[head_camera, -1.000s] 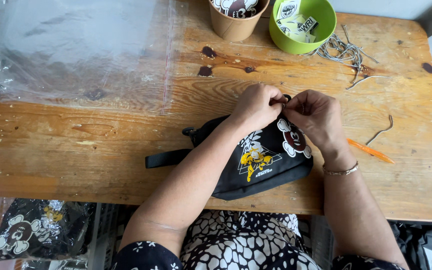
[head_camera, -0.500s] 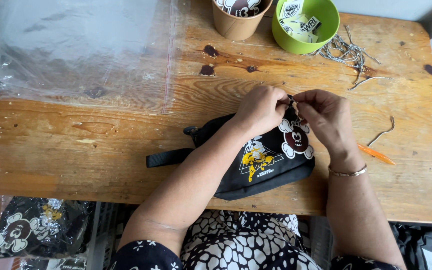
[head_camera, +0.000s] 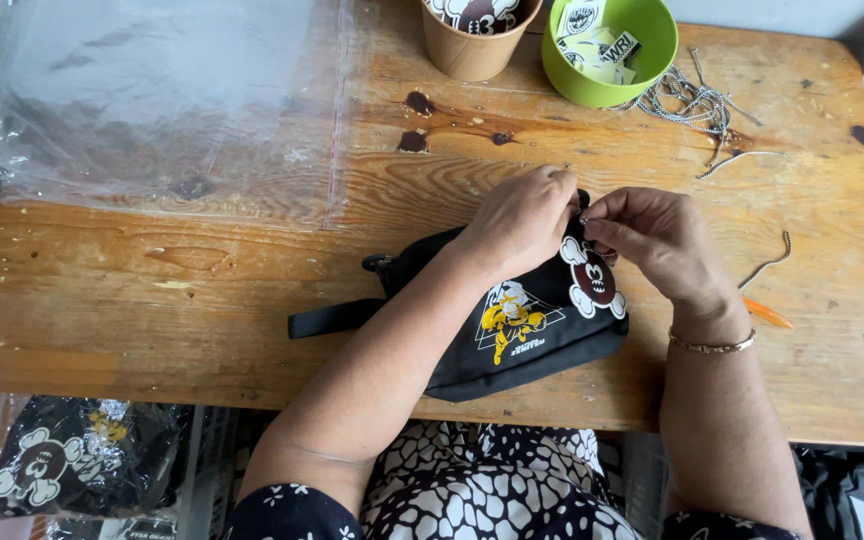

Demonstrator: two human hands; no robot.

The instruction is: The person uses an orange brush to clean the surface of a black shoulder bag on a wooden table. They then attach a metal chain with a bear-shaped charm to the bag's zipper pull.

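Observation:
A black pouch bag (head_camera: 512,320) with a yellow figure print and a round dark-red and white tag lies on the wooden table (head_camera: 202,300). Its black strap sticks out to the left. My left hand (head_camera: 522,220) rests on the bag's top edge, fingers pinched. My right hand (head_camera: 652,240) meets it there, pinching a small metal piece at the bag's top. Both sets of fingertips touch at the same spot. What exactly sits between the fingers is too small to tell.
A stack of clear plastic bags (head_camera: 152,100) covers the table's back left. A brown cup (head_camera: 477,35) and a green bowl of tags (head_camera: 612,50) stand at the back. Loose ball chains (head_camera: 697,100) lie right of the bowl. A bagged pouch (head_camera: 72,455) sits below the table's left.
Both hands have stayed at the bag's top edge, with only small finger movements. The bag has shifted slightly.

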